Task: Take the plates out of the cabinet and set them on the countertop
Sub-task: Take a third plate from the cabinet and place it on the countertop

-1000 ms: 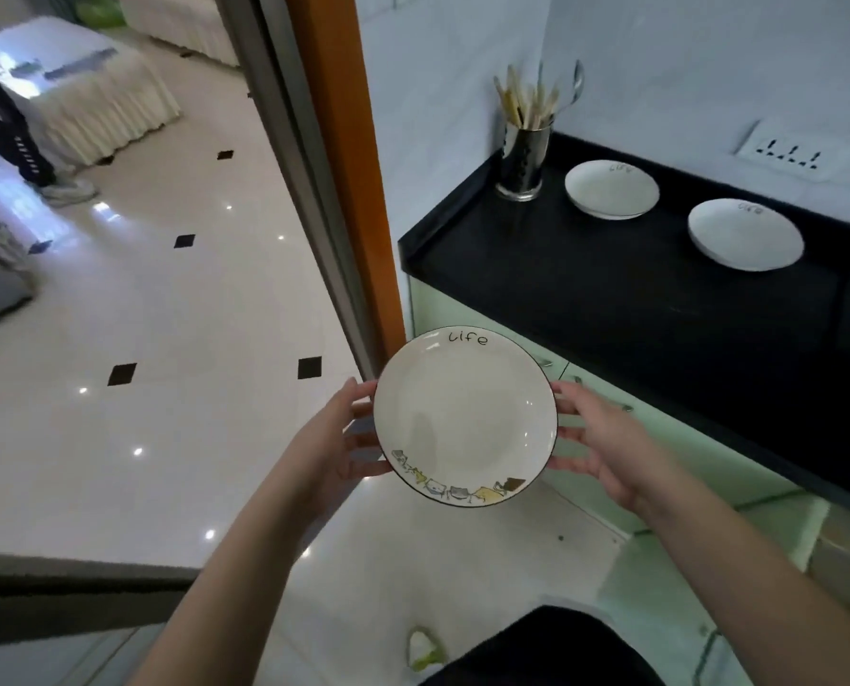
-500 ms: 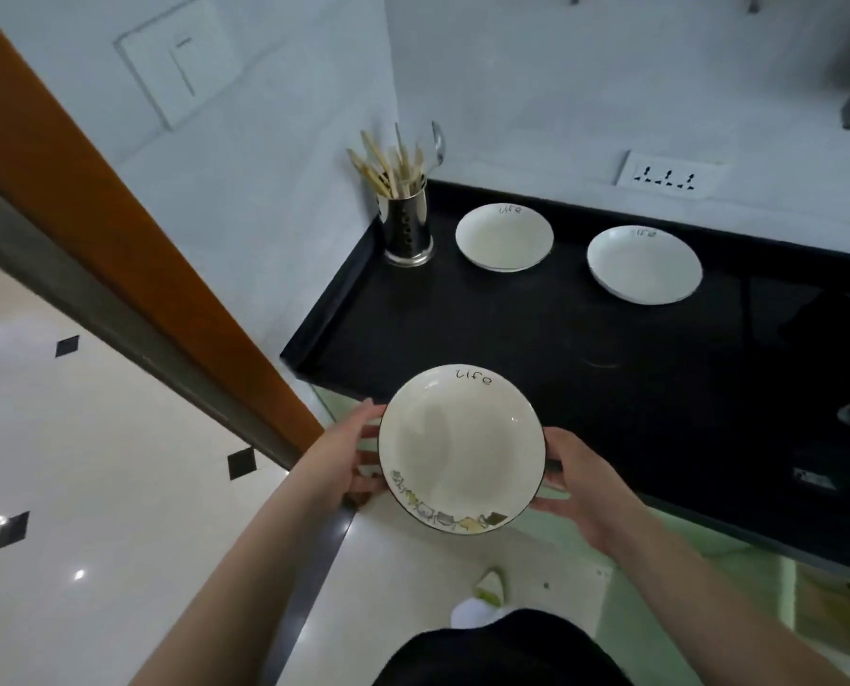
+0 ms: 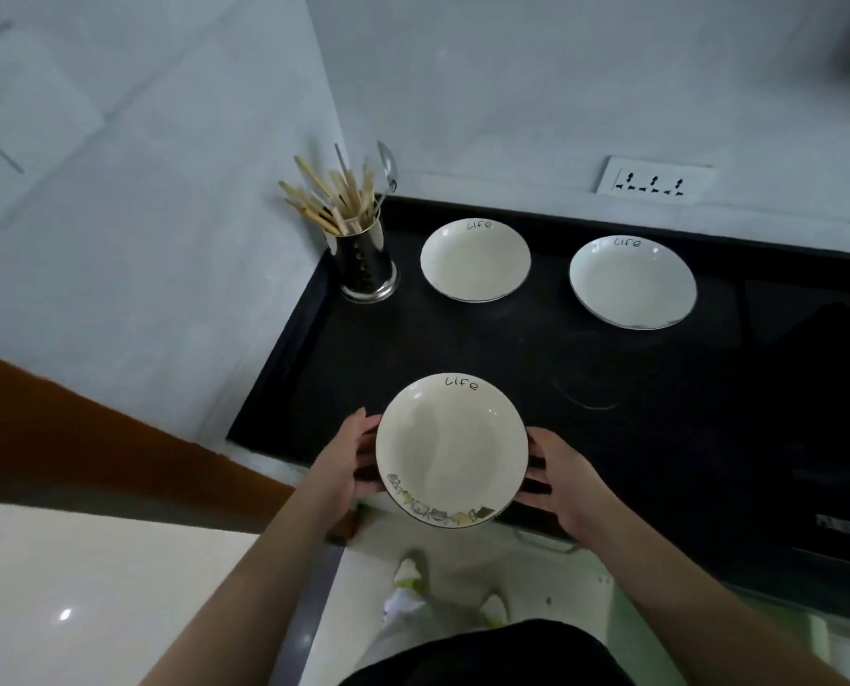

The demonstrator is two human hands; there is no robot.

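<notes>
plate (image 3: 451, 448) between left hand (image 3: 341, 462), right hand (image 3: 559, 480)

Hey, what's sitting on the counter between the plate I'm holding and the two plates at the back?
Nothing: the head view shows only bare black countertop between the held plate and the two back plates.

White plate (image 3: 451, 450) (black-rimmed) — black countertop (image 3: 660, 388)

The plate (image 3: 451, 450) between my hands reads "Life" on its far rim; the two plates (image 3: 475, 260) (image 3: 633, 282) beyond my hands read the same.
</notes>
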